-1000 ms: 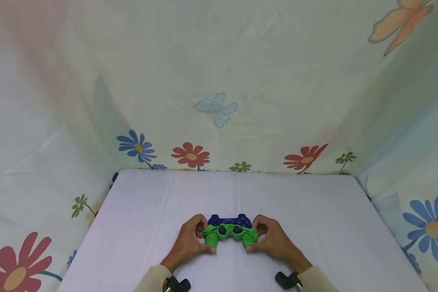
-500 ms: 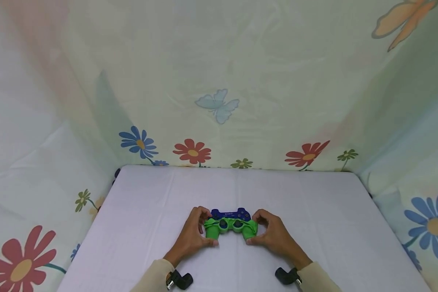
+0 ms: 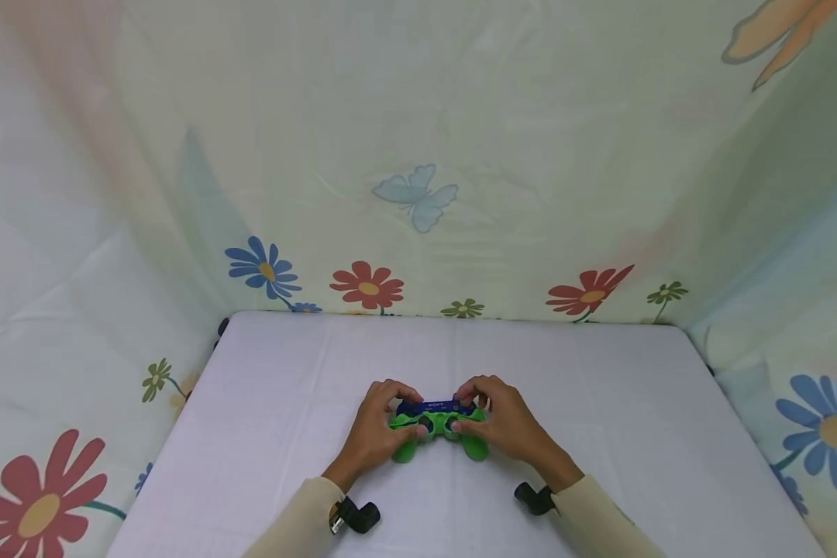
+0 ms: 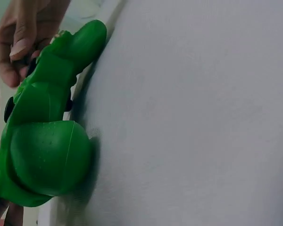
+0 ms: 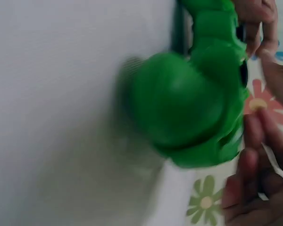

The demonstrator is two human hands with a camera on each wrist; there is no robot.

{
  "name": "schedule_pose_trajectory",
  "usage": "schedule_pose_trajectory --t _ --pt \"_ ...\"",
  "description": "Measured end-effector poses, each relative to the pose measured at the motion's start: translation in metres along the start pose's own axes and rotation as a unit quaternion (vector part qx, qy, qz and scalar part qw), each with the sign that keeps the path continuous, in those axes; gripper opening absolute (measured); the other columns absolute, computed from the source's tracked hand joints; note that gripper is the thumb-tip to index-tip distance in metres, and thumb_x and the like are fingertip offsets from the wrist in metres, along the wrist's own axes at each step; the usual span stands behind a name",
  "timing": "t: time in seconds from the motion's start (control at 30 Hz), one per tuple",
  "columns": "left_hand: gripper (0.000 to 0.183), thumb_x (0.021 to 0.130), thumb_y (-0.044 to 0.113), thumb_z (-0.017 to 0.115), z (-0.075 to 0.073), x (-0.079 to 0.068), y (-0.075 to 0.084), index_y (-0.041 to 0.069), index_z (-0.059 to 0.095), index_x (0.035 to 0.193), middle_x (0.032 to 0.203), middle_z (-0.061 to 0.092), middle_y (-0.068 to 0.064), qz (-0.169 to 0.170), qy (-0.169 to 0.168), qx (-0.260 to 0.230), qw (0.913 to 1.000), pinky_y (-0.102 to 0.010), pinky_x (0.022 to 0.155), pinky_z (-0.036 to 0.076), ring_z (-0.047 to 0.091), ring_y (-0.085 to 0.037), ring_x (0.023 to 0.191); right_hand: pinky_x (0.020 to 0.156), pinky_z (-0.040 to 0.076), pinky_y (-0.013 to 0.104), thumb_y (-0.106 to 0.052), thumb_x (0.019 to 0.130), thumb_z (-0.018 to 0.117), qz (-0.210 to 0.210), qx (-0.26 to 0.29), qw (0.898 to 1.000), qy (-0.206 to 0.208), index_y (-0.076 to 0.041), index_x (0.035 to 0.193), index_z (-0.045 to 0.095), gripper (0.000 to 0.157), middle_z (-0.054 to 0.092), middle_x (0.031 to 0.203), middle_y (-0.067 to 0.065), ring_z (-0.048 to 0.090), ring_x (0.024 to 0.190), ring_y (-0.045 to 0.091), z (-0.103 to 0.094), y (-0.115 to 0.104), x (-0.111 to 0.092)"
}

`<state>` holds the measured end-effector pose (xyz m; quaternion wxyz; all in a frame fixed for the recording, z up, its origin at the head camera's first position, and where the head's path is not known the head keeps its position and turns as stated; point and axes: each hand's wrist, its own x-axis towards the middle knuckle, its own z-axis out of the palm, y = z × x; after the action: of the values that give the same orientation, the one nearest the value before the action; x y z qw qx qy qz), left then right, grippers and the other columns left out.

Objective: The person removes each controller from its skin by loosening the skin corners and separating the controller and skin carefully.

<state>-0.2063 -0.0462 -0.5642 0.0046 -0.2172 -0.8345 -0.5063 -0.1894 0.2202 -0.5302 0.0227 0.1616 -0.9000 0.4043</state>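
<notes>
A dark blue game controller (image 3: 438, 406) sits low over the white table, its top edge bare. A bright green rubbery cover (image 3: 476, 448) wraps its handles and lower face, leaving the thumbsticks poking through. My left hand (image 3: 377, 426) grips the left side, fingertips at the top edge and thumb beside the left stick. On the other side my right hand (image 3: 509, 418) mirrors it, thumb on the cover near the right stick. In the left wrist view the green cover's (image 4: 49, 155) rounded handle hides much of the controller. The right wrist view is blurred around the cover (image 5: 179, 101).
A white cloth spreads over the table (image 3: 565, 372). Behind and at both sides hang curtains (image 3: 516, 155) printed with flowers and butterflies. A small black camera (image 3: 359, 515) is strapped at the left wrist, another camera (image 3: 533, 498) at the right.
Both hands have slid from the handles up to the controller's upper part; fingertips now reach its top edge and the thumbs sit by the sticks. The head view has tilted slightly down.
</notes>
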Motion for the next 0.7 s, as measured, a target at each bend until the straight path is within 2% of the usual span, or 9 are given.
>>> schedule_pose_trajectory --t 0.17,0.37,0.53,0.7 --pt "0.031 0.087 0.038 0.089 0.002 0.011 0.005 0.030 0.074 0.112 0.104 0.070 0.011 0.005 -0.029 0.038 0.9988 -0.037 0.098 0.049 0.052 -0.010 0.107 0.076 0.047 0.025 -0.027 0.086 0.091 0.022 -0.031 0.996 -0.077 -0.019 0.097 0.075 0.021 0.067 0.092 -0.009 0.057 0.087 0.014 -0.001 -0.010 0.016" --pt "0.027 0.084 0.037 0.091 -0.001 0.020 0.010 0.030 0.076 0.106 0.098 0.070 0.007 0.008 -0.068 0.077 0.9947 -0.032 0.096 0.049 0.052 -0.011 0.103 0.070 0.047 0.025 -0.017 0.091 0.086 0.039 -0.023 0.987 -0.157 -0.014 0.089 0.071 0.015 0.064 0.082 -0.005 0.057 0.079 0.011 -0.007 -0.021 0.029" --pt "0.016 0.090 0.036 0.086 -0.002 0.026 0.010 0.030 0.077 0.102 0.092 0.068 0.014 0.019 -0.085 0.093 0.9919 -0.029 0.092 0.049 0.054 -0.014 0.102 0.064 0.045 0.024 -0.012 0.094 0.081 0.050 -0.018 0.980 -0.191 -0.008 0.086 0.070 0.014 0.061 0.075 -0.002 0.054 0.072 0.011 -0.012 -0.029 0.036" --pt "0.011 0.093 0.036 0.084 -0.001 0.030 0.014 0.029 0.079 0.100 0.089 0.068 0.015 0.011 -0.098 0.106 0.9895 -0.027 0.088 0.048 0.053 -0.013 0.099 0.061 0.042 0.025 -0.008 0.098 0.075 0.076 -0.020 0.978 -0.191 -0.007 0.083 0.069 0.016 0.058 0.073 -0.001 0.052 0.069 0.012 -0.008 -0.033 0.039"
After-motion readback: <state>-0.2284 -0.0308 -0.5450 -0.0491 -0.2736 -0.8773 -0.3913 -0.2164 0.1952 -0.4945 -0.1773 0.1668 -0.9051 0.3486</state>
